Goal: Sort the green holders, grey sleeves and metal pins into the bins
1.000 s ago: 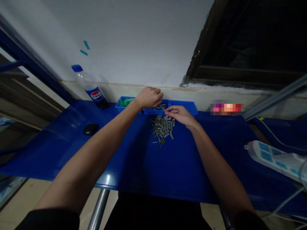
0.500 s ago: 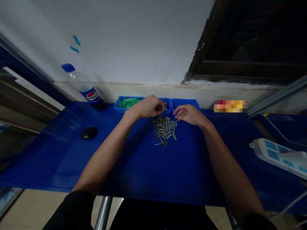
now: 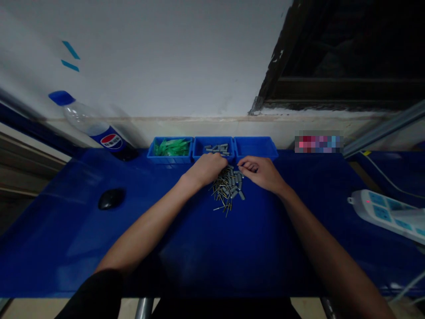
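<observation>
A mixed pile of thin brass-coloured metal pins [image 3: 221, 190] and short grey cylinders [image 3: 235, 179] lies on the blue tabletop. My left hand [image 3: 210, 168] is closed at the pile's upper left edge, its fingertips hidden behind the knuckles. At the upper right of the pile, my right hand [image 3: 260, 172] has its thumb and fingers pinched together; anything between them is too small to make out. Behind my hands stands a blue bin [image 3: 214, 156] with several grey cylinders inside. To its right is another blue bin [image 3: 255, 153] with nothing visible in it.
A third blue bin [image 3: 169, 159] on the left holds green strips [image 3: 171, 146]. Farther left are a Pepsi bottle [image 3: 99, 133] and a black computer mouse [image 3: 111, 199]. A white power strip [image 3: 381, 210] lies at the right. The wall [image 3: 166, 66] rises behind the bins.
My left hand has moved from over the middle bin down to the pile, uncovering the cylinders in that bin. My right hand has come slightly nearer me, its fingers more closed. The view has shifted.
</observation>
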The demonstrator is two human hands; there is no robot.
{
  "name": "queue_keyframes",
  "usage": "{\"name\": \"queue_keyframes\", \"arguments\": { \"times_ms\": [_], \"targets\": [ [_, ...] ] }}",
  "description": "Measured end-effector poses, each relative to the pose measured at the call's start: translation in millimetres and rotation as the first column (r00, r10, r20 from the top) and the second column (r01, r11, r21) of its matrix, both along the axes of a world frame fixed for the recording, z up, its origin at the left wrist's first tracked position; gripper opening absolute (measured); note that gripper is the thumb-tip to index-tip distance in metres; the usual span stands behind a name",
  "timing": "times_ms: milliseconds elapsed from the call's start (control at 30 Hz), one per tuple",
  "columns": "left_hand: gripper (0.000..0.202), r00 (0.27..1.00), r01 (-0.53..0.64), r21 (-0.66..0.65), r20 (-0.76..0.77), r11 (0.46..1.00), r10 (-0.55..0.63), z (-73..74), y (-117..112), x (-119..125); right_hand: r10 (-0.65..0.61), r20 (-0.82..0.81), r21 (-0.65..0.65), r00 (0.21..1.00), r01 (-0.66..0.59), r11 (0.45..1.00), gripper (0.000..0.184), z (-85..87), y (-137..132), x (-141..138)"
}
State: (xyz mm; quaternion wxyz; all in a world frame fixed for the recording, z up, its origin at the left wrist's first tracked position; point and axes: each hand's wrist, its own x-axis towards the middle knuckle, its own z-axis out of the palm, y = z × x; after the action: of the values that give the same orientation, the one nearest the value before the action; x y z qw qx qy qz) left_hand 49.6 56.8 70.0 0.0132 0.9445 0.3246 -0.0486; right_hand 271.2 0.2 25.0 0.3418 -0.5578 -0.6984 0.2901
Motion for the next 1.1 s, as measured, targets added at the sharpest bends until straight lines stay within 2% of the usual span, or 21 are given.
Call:
{"name": "queue_keyframes", "arguments": {
  "times_ms": [100, 200, 400, 533, 633, 800, 867, 967, 1033, 1100],
  "targets": [
    [0.032, 1.0, 0.009, 0.036, 0.024, 0.999, -0.01, -9.5, -2.0, 4.2, -0.045, -0.061, 0.054, 0.997, 0.048, 0.997, 0.014, -9.1, -7.1, -4.9],
    [0.031, 0.999, 0.014, 0.051, 0.032, 0.999, -0.016, -12.8, -3.1, 6.5, -0.082, -0.138, 0.079, 0.987, 0.093, 0.992, 0.013, -15.1, -9.3, -7.2],
    [0.032, 0.999, -0.034, -0.01, -0.011, 0.999, 0.034, -6.6, -10.6, 8.2, -0.125, -0.273, 0.093, 0.954, 0.155, 0.984, 0.016, -23.1, -8.8, -10.5],
    [0.032, 0.997, -0.069, 0.012, -0.027, 0.998, 0.069, -6.1, -15.7, 8.2, -0.136, -0.333, 0.097, 0.933, 0.177, 0.979, 0.016, -28.1, -9.5, -12.4],
    [0.034, 0.996, -0.09, 0.041, -0.016, 0.995, 0.091, -7.3, -17.1, 7.4, -0.143, -0.354, 0.085, 0.924, 0.184, 0.979, 0.017, -30.5, -10.8, -13.3],
    [0.033, 0.998, -0.065, 0.021, 0.024, 0.998, 0.065, -4.3, -15.6, 2.6, -0.178, -0.362, 0.083, 0.915, 0.222, 0.971, 0.017, -29.4, -13.3, -15.9],
    [0.033, 0.994, -0.06, 0.003, 0.087, 0.998, 0.059, -1.2, -12.8, -0.7, -0.182, -0.381, 0.091, 0.907, 0.233, 0.968, 0.017, -27.7, -14.4, -17.5],
    [0.03, 0.94, 0.0, -0.099, 0.339, 0.995, 0.034, 4.1, -8.3, -5.1, -0.169, -0.393, 0.089, 0.904, 0.22, 0.971, 0.017, -24.9, -17.0, -20.1],
    [0.024, 0.839, 0.08, -0.214, 0.541, 0.974, 0.05, 7.1, -6.9, -6.1, -0.155, -0.409, 0.058, 0.899, 0.195, 0.979, 0.02, -23.3, -18.9, -21.8],
    [0.017, 0.724, 0.145, -0.337, 0.677, 0.93, 0.133, 8.6, -7.4, -5.3, -0.144, -0.468, 0.005, 0.872, 0.166, 0.986, 0.026, -22.1, -20.2, -23.8]
  ]
}}
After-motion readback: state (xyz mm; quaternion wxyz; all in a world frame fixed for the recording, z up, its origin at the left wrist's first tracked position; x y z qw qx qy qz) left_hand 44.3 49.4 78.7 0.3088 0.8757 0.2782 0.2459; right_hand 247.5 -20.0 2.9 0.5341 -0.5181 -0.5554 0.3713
